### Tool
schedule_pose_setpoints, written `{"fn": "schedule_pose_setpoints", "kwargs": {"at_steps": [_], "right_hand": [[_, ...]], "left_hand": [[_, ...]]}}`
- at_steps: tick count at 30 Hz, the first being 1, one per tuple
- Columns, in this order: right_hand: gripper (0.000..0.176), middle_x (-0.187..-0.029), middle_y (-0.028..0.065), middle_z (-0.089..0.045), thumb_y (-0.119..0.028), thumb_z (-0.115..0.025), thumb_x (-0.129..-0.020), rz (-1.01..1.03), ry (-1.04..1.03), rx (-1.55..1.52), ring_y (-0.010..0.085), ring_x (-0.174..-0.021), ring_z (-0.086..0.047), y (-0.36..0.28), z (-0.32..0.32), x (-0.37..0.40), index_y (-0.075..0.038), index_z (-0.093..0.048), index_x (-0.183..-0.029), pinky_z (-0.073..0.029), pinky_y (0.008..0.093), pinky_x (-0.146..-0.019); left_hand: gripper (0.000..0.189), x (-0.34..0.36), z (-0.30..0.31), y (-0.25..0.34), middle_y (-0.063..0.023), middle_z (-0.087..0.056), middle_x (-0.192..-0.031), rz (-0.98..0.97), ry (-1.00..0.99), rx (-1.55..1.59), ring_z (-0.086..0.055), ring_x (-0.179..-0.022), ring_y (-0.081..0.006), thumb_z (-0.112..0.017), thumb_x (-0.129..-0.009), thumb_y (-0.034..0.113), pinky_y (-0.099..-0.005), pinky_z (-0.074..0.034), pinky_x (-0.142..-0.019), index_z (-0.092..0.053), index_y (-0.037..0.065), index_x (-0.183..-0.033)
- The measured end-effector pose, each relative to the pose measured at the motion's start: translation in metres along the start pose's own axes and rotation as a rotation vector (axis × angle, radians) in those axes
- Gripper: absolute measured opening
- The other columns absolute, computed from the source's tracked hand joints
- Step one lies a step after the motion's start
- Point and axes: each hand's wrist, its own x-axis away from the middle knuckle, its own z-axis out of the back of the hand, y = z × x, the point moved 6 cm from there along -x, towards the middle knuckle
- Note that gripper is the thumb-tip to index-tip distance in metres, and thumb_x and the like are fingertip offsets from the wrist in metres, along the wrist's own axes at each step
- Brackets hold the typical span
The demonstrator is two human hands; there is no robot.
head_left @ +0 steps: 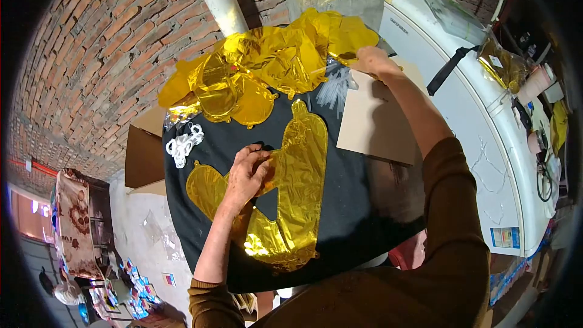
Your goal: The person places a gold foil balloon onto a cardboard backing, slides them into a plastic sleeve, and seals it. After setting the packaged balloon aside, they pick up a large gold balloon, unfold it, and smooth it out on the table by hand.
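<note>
A flat gold foil balloon (306,164), shaped like the number 4, lies on the black-covered table (358,200). My left hand (246,173) rests over its middle, fingers bent and closed on the foil near the inner corner. At the far right of the table, my right hand (375,62) reaches to the edge of a heap of gold foil balloons (285,54). Its fingers are closed, and what they grip is hidden. Just left of and below that hand lies a bundle of clear thin straws (334,92).
A pale cardboard sheet (376,121) lies under my right forearm. White ribbon loops (184,146) sit at the table's left edge, near an open cardboard box (146,152). A white freezer (461,121) stands to the right, and a brick wall (115,48) rises at the left.
</note>
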Motion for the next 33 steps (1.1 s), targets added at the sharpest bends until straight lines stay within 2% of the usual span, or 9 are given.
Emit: {"fn": "schedule_pose_setpoints", "kwargs": {"at_steps": [5, 11, 14, 17, 21, 23, 30, 33], "right_hand": [[0.022, -0.099, 0.0214, -0.074, -0.015, -0.059, -0.091, 0.09, 0.067, 0.049, 0.04, -0.094, -0.072, 0.006, -0.026, 0.0, 0.0, -0.074, -0.094, -0.057, 0.0508, -0.081], [0.028, -0.103, 0.0207, -0.075, -0.023, -0.059, -0.093, 0.017, 0.149, -0.149, 0.0388, -0.097, -0.072, 0.003, -0.01, 0.01, -0.001, -0.076, -0.097, -0.058, 0.047, -0.083], [0.025, -0.103, 0.0229, -0.073, -0.02, -0.06, -0.089, 0.146, 0.173, 0.018, 0.0376, -0.1, -0.071, -0.008, -0.008, 0.028, -0.001, -0.074, -0.096, -0.057, 0.0461, -0.084], [0.024, -0.102, 0.0229, -0.073, -0.019, -0.061, -0.089, 0.157, 0.018, 0.02, 0.0383, -0.097, -0.071, -0.005, -0.025, 0.015, 0.0, -0.074, -0.096, -0.057, 0.0468, -0.083], [0.023, -0.097, 0.0229, -0.073, -0.018, -0.063, -0.088, 0.162, 0.14, 0.107, 0.0397, -0.093, -0.071, -0.003, -0.039, 0.01, 0.001, -0.073, -0.095, -0.056, 0.0481, -0.082], [0.021, -0.094, 0.0224, -0.072, -0.019, -0.065, -0.088, 0.103, 0.127, 0.042, 0.0409, -0.091, -0.071, 0.006, -0.034, 0.003, 0.0, -0.073, -0.093, -0.056, 0.0488, -0.081], [0.019, -0.092, 0.0194, -0.072, -0.025, -0.074, -0.088, -0.038, 0.31, -0.198, 0.0426, -0.091, -0.069, 0.025, 0.028, 0.004, -0.009, -0.069, -0.097, -0.053, 0.052, -0.077], [0.021, -0.094, 0.017, -0.072, -0.022, -0.076, -0.085, -0.045, 0.398, -0.29, 0.0417, -0.092, -0.069, 0.023, 0.05, 0.01, -0.01, -0.067, -0.099, -0.053, 0.0522, -0.077]], "left_hand": [[0.025, -0.004, -0.003, 0.007, -0.0135, -0.06, -0.138, 0.017, -0.009, -0.005, -0.055, -0.13, -0.033, -0.066, -0.096, 0.014, -0.0416, -0.046, -0.106, -0.071, 0.005, -0.12], [0.026, -0.003, -0.007, 0.006, -0.0139, -0.06, -0.138, -0.004, -0.011, -0.023, -0.055, -0.129, -0.0335, -0.065, -0.097, 0.013, -0.042, -0.046, -0.106, -0.071, 0.005, -0.121], [0.026, -0.003, -0.007, 0.005, -0.0141, -0.06, -0.137, -0.007, -0.016, -0.03, -0.055, -0.129, -0.0337, -0.065, -0.097, 0.012, -0.0419, -0.046, -0.106, -0.07, 0.005, -0.121], [0.026, -0.005, -0.008, 0.007, -0.0139, -0.06, -0.137, -0.005, -0.017, -0.028, -0.055, -0.129, -0.0339, -0.065, -0.097, 0.012, -0.0419, -0.047, -0.106, -0.07, 0.005, -0.121], [0.024, -0.006, -0.009, 0.011, -0.0157, -0.059, -0.137, 0.013, -0.017, 0.008, -0.054, -0.128, -0.0334, -0.068, -0.096, 0.013, -0.0417, -0.046, -0.107, -0.071, 0.004, -0.118], [0.024, -0.006, -0.009, 0.009, -0.0157, -0.059, -0.138, 0.009, -0.012, -0.002, -0.054, -0.129, -0.0334, -0.068, -0.096, 0.013, -0.0418, -0.047, -0.106, -0.071, 0.004, -0.117], [0.022, -0.01, -0.001, 0.015, -0.0147, -0.063, -0.131, -0.028, 0.032, -0.012, -0.056, -0.126, -0.033, -0.067, -0.095, 0.01, -0.0421, -0.047, -0.105, -0.072, 0.003, -0.116], [0.026, -0.019, -0.001, 0.018, -0.0147, -0.062, -0.133, -0.121, 0.04, -0.037, -0.063, -0.118, -0.0314, -0.067, -0.095, 0.009, -0.0389, -0.052, -0.098, -0.069, 0.003, -0.121]]}}
